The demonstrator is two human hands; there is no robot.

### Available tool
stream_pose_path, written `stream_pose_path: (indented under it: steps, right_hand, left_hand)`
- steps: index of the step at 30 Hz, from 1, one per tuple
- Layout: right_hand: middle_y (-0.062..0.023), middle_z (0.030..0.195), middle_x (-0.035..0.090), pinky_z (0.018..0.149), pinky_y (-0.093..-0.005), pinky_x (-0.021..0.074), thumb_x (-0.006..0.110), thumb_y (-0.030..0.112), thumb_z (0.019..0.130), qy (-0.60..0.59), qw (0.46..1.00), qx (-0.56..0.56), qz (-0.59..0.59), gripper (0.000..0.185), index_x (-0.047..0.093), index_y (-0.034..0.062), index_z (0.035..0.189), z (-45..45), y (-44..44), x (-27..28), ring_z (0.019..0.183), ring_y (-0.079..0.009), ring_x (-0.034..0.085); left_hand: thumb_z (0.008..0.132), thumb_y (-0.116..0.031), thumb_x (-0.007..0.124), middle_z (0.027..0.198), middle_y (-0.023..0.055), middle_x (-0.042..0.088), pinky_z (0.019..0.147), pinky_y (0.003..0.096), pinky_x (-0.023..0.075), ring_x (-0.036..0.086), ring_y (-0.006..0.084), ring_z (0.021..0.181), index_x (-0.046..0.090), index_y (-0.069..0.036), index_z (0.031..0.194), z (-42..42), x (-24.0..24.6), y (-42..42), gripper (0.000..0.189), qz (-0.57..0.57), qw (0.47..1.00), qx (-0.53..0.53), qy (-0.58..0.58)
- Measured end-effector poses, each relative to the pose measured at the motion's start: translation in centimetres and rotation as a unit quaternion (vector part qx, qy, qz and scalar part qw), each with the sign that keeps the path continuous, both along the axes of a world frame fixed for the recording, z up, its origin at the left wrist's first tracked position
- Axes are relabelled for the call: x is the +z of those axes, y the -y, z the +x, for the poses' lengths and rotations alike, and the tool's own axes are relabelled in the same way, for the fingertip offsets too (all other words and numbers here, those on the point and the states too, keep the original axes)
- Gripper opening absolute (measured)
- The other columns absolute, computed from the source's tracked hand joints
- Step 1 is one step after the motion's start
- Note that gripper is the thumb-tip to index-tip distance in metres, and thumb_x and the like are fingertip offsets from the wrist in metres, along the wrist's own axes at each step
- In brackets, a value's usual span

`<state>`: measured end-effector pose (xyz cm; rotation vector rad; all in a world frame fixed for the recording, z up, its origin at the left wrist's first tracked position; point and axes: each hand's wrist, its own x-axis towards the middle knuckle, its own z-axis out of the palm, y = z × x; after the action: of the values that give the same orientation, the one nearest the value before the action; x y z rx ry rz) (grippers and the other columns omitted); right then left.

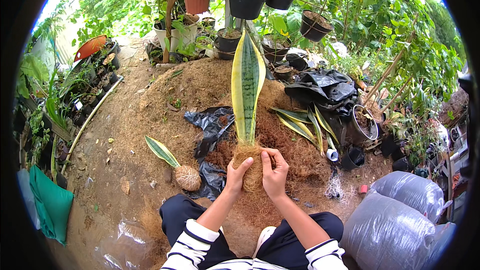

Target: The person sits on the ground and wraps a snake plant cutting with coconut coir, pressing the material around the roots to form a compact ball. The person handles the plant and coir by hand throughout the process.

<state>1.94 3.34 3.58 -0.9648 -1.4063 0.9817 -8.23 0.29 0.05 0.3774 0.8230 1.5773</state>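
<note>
Between my hands a snake plant leaf (248,90) stands upright, green in the middle with wide yellow margins. Its base is wrapped in a bundle of brown coconut fibre (252,174). My left hand (237,175) grips the left side of the bundle, thumb across its front. At the upper right of the fibre, my right hand (274,170) pinches strands near the leaf's base. A smaller snake plant (163,152) lies to the left, its round root ball (188,177) bound with white string. Behind the bundle, loose reddish coir (277,135) lies partly on black plastic sheeting (215,131).
Several cut snake plant leaves (300,120) lie at right, near a black pot (353,157). Tangled white string (337,189) sits beside a small red spool (363,189). Stuffed clear plastic sacks (388,228) stand at my right knee. Hanging pots (245,4) line the back; a green sack (50,202) is far left.
</note>
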Motion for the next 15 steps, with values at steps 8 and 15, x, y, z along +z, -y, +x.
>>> stream_pose_path:
  steps: [8,15]
  right_hand:
    - [-0.0063,0.119,0.056,0.094,-0.0303,0.0419,0.058,0.019,0.095,-0.050,0.996,0.037,-0.063,0.027,0.056,0.0033,0.117,2.3,-2.1,0.8,0.111,-0.0145,0.052]
    - [-0.0099,0.115,0.060,0.100,-0.0396,0.0394,0.077,0.020,0.078,0.212,0.962,0.173,0.003,0.024,0.064,0.0039,0.089,4.8,-2.3,3.1,0.111,-0.0236,0.056]
  left_hand:
    - [0.088,-0.032,0.061,0.111,0.0122,0.064,0.087,0.0383,0.0537,0.065,0.0241,0.099,0.052,-0.002,0.123,-1.4,0.1,-1.2,0.047,-0.066,0.996,-0.009,0.055]
    - [0.087,-0.026,0.065,0.109,0.0137,0.064,0.084,0.0384,0.0555,0.066,0.0241,0.096,0.053,0.001,0.121,-2.7,-0.6,-1.3,0.045,-0.059,0.991,0.031,0.113]
